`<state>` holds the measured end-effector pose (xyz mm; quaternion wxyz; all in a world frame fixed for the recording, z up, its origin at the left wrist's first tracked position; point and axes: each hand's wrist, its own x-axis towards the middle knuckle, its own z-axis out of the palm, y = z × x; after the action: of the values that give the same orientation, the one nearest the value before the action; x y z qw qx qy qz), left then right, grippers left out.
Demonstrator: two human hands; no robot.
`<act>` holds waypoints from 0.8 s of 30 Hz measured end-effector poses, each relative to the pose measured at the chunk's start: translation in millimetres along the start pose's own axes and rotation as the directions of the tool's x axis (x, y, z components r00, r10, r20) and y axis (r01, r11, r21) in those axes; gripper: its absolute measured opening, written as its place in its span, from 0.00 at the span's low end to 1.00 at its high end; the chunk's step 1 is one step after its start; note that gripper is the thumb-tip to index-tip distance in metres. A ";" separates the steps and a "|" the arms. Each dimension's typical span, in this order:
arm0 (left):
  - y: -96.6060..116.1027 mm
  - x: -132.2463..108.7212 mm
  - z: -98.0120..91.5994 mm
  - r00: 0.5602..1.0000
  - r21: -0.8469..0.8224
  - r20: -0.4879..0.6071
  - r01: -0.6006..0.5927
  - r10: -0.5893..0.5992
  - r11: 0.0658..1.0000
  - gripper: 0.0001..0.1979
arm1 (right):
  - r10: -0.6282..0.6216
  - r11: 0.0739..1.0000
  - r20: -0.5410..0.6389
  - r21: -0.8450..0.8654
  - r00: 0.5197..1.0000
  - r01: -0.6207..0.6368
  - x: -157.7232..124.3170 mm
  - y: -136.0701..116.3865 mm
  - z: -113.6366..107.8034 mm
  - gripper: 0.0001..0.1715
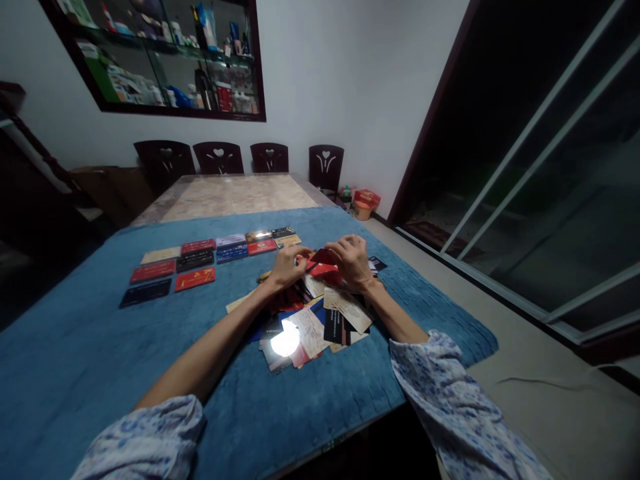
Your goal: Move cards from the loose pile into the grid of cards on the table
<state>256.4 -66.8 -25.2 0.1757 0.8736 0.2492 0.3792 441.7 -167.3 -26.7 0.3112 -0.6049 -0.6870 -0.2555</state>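
Observation:
Both hands are over the far part of a loose pile of cards (307,330). My right hand (351,261) pinches a dark red card (324,256), which is tilted up above the pile. On the other side of it, my left hand (290,265) is closed with thumb and fingers curled together close to the card's left edge; what is in its fingers, if anything, is hidden. A bright red card (324,272) shows below and between the hands. Nearer me in the pile are a black card (334,327) and a cream card (349,308), overlapping others.
Flat rows of cards, among them a red-orange card (195,279) and a dark navy card (146,293), lie left of the pile on the blue cloth (90,353). Dark chairs (326,167) stand beyond the table. A sliding glass door (540,167) is at right.

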 end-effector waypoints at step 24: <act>-21.1 -1.0 2.7 0.998 0.005 0.055 0.031 -0.032 0.999 0.08 | 0.059 0.995 0.210 0.063 0.976 -0.073 -4.4 -1.0 3.7 0.14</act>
<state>251.4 -50.5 -38.0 0.1868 0.8801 0.2587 0.3517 440.6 -167.6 -32.4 0.2674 -0.6393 -0.7039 -0.1561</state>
